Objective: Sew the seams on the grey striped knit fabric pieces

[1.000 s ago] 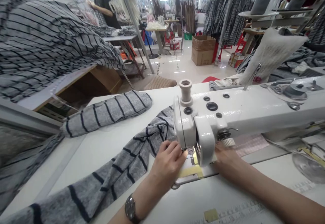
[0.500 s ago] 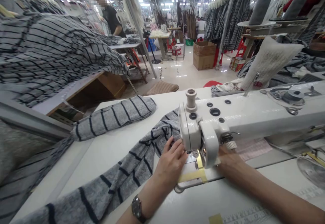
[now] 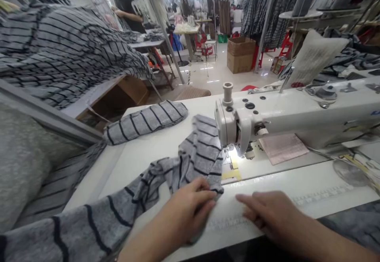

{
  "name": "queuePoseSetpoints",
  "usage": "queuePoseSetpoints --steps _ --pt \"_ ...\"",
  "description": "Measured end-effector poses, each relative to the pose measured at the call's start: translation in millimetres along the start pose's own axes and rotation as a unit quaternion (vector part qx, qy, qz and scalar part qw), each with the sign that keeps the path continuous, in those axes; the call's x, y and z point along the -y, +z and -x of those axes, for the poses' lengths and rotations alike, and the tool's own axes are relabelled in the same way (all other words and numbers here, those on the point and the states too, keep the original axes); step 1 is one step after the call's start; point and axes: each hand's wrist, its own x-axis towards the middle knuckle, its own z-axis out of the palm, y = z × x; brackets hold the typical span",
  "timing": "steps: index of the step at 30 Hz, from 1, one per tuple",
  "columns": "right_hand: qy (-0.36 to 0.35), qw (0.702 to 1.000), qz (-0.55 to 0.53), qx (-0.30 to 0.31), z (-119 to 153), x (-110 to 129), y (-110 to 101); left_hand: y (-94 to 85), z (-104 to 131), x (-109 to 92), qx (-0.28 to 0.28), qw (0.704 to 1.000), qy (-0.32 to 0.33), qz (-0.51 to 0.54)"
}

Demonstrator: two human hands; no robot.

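My left hand (image 3: 194,202) is closed on the near edge of a grey knit fabric piece with dark stripes (image 3: 204,151), in front of the sewing machine. The fabric lies left of the needle area and trails in folds to the lower left. The white sewing machine (image 3: 285,109) has its lamp lit over the presser foot (image 3: 230,155), and no fabric shows under the foot. My right hand (image 3: 264,210), slightly blurred, hovers over the table's front edge with the index finger stretched out and nothing visible in it. The other fingers are curled.
A rolled striped fabric piece (image 3: 145,121) lies at the table's back left. A pink cloth (image 3: 282,147) lies under the machine arm. Striped fabric (image 3: 77,52) is heaped on the left. A person (image 3: 127,8) stands beyond it. A cardboard box (image 3: 241,56) is on the floor.
Both hands have moved from beside the needle area towards the table's front edge. My left hand has drawn the striped fabric's edge nearer. My right hand has come out from behind the machine head.
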Motion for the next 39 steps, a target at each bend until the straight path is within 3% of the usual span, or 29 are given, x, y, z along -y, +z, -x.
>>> queuePoseSetpoints --steps 2,4,7,11,15,17,21,25,31,35,39 --pt "-0.037 0.999 0.014 0.019 -1.9 27.7 12.0 -3.1 -0.4 -0.6 -0.021 0.999 -0.026 -0.016" --pt "-0.048 0.996 0.063 0.036 -15.1 49.8 24.3 -2.8 -14.6 8.9 -0.034 0.990 -0.030 -0.131" --pt "-0.035 0.994 0.085 0.056 -28.9 66.0 29.4 0.6 -35.2 24.3 0.004 0.964 -0.023 -0.266" --pt "-0.064 0.997 0.019 0.043 6.0 64.8 13.1 5.6 -21.9 21.7 0.059 0.957 -0.068 -0.274" --pt "-0.067 0.997 -0.027 0.006 58.8 62.5 8.3 6.9 -7.2 11.9 0.115 0.954 -0.126 -0.246" --pt "-0.056 0.998 -0.027 0.004 72.2 64.2 15.6 6.5 -17.0 13.7 0.086 0.959 -0.168 -0.210" --pt "-0.041 0.999 -0.025 -0.007 78.7 69.0 33.3 9.9 -53.1 27.4 -0.029 0.965 -0.246 -0.086" --pt "-0.025 0.999 -0.022 -0.034 81.5 70.0 41.0 21.6 -75.6 37.1 -0.046 0.983 -0.177 0.012" --pt "-0.012 0.999 -0.027 -0.045 87.3 66.5 49.3 30.6 -76.9 28.4 -0.054 0.990 -0.129 0.019" --pt "-0.002 0.994 -0.080 -0.073 86.6 62.2 39.8 17.3 -66.4 18.8 -0.052 0.989 -0.122 0.062" --pt "0.086 0.958 -0.220 -0.163 63.9 47.6 4.7 -25.2 -38.3 -4.5 -0.070 0.978 -0.121 0.153"
